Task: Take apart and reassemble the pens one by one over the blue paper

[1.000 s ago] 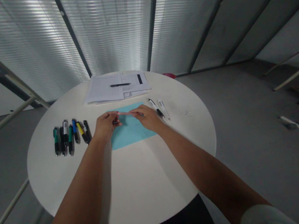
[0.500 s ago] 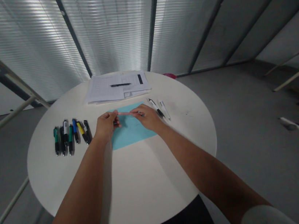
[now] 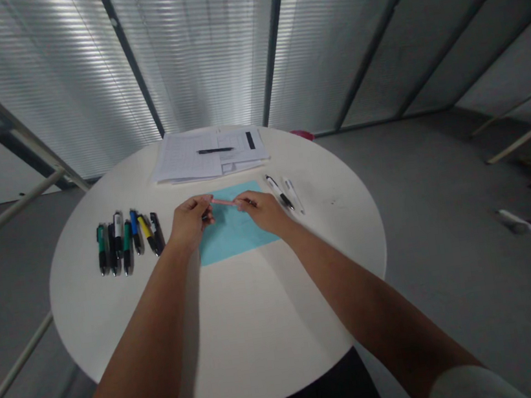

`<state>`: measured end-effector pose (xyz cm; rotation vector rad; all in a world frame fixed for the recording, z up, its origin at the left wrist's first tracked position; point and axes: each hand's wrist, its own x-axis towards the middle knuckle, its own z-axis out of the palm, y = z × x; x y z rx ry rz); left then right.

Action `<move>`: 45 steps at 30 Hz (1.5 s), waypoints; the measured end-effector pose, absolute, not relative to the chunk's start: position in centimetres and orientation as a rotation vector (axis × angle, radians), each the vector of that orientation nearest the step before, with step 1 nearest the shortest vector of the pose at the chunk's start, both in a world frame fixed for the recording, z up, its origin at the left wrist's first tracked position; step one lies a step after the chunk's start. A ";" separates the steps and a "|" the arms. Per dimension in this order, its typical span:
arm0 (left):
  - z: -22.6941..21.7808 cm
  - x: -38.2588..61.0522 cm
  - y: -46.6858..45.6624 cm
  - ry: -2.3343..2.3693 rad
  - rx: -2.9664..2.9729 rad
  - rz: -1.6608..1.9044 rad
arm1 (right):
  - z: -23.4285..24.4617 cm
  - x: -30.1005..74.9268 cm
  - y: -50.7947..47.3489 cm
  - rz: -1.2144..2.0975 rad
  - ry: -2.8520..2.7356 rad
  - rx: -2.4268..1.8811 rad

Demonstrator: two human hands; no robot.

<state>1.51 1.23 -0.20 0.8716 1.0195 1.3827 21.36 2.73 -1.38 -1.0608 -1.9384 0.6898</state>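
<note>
A slim pink pen (image 3: pixel 223 201) spans the gap between my two hands, above a light blue sheet of paper (image 3: pixel 235 232). My left hand (image 3: pixel 192 218) pinches its left end between thumb and fingers, the other fingers curled under. At the right end my right hand (image 3: pixel 257 208) grips it with thumb and fingertips; that end is mostly hidden. Just right of the sheet lie a white-and-black pen (image 3: pixel 279 192) and a white pen (image 3: pixel 294 195).
Several pens (image 3: pixel 126 246) in green, black, white, blue and yellow lie left on the round white table (image 3: pixel 253 331). Behind the blue sheet rest stacked papers (image 3: pixel 186 154) with a black pen (image 3: pixel 215 151) on top. Blinds (image 3: pixel 207 50) stand beyond the table.
The pink pen now slopes slightly more down to the right. Its end past my right fingers shows less than before. Both hands keep their hold, and the view has shifted a little.
</note>
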 end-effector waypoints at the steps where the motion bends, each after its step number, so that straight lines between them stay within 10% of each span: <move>1: -0.2 1.5 1.3 1.012 0.861 1.388 | -1.4 21.3 2.7 0.688 -1.930 -1.058; 45: -0.5 0.9 1.8 0.880 0.701 1.421 | -1.8 21.3 3.0 0.771 -1.818 -1.145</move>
